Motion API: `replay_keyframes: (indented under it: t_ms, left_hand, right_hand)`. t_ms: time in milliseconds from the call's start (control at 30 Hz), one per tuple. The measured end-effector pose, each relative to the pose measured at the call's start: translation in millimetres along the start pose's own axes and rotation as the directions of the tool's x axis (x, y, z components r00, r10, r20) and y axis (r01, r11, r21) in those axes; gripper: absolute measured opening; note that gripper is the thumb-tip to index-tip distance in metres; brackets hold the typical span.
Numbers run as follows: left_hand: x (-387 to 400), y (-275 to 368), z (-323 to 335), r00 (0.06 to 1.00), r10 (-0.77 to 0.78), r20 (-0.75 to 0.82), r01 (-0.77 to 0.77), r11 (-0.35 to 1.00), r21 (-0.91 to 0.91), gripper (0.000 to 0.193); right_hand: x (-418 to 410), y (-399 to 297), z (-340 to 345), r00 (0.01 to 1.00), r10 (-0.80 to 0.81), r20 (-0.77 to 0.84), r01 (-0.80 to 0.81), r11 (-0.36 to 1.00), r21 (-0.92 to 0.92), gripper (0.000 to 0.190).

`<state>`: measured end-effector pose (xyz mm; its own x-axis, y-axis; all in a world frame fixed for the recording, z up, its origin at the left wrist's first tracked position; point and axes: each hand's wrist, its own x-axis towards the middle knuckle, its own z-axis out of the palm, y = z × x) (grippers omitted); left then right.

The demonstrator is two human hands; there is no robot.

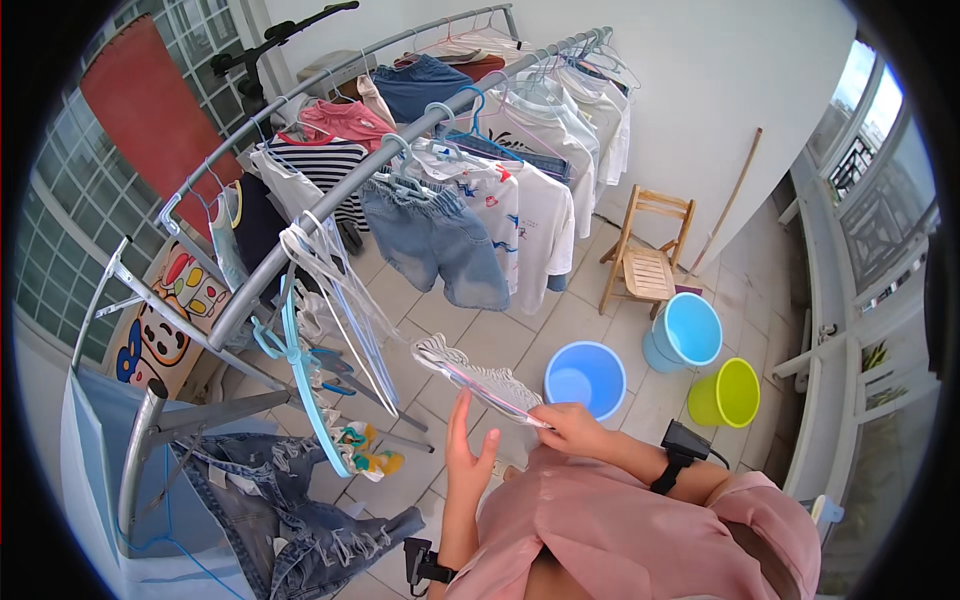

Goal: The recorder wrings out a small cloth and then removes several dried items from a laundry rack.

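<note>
My right hand (574, 429) is closed on one end of a thin, light striped garment (480, 375) with a hanger or two in it; pink and white plastic edges show. Just below the garment's middle, my left hand (469, 442) is raised with thumb and fingers apart, holding nothing. Whether its fingertips touch the cloth I cannot tell. To the left, several empty white hangers (330, 277) hang from the grey metal rail (360, 176) of a drying rack. Denim shorts (435, 236) and white shirts (544, 225) hang farther along it.
A blue bucket (585, 379), a light blue bucket (684, 334) and a green bucket (726, 394) stand on the tiled floor near a wooden folding chair (651, 274). At lower left are a light blue clip hanger (311, 405), ripped jeans (292, 502) and the rack's metal legs (217, 424).
</note>
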<state>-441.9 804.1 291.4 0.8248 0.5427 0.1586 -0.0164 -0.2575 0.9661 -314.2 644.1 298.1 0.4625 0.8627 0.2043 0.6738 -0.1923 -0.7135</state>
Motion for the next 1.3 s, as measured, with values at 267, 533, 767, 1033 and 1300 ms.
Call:
replay_keyframes:
  t_ms: [267,533,767,1033,1300]
  left_hand:
    - [33,7,-13,0.969,-0.044,0.242,0.135,0.919,-0.372,0.061]
    - [34,11,5,0.973,0.003,0.231,0.148,0.762,-0.631,0.070]
    - [40,25,37,0.982,-0.180,0.049,0.179,0.844,-0.506,0.086]
    - [66,25,81,0.951,-0.253,-0.179,0.161,0.897,-0.412,0.082]
    - [95,40,130,0.850,-0.283,-0.444,0.133,0.931,-0.339,0.082]
  right_hand:
    - [-15,-1,-8,0.963,-0.033,0.269,0.040,0.999,-0.021,0.023]
    - [8,23,-33,0.846,0.057,0.531,-0.112,0.991,0.072,0.027]
    - [101,41,-73,0.998,0.068,-0.010,-0.066,0.989,0.135,0.040]
    - [289,34,-100,0.942,-0.234,-0.239,0.214,0.971,-0.106,0.067]
    - [344,91,-103,0.957,-0.242,-0.162,0.197,0.948,-0.252,0.035]
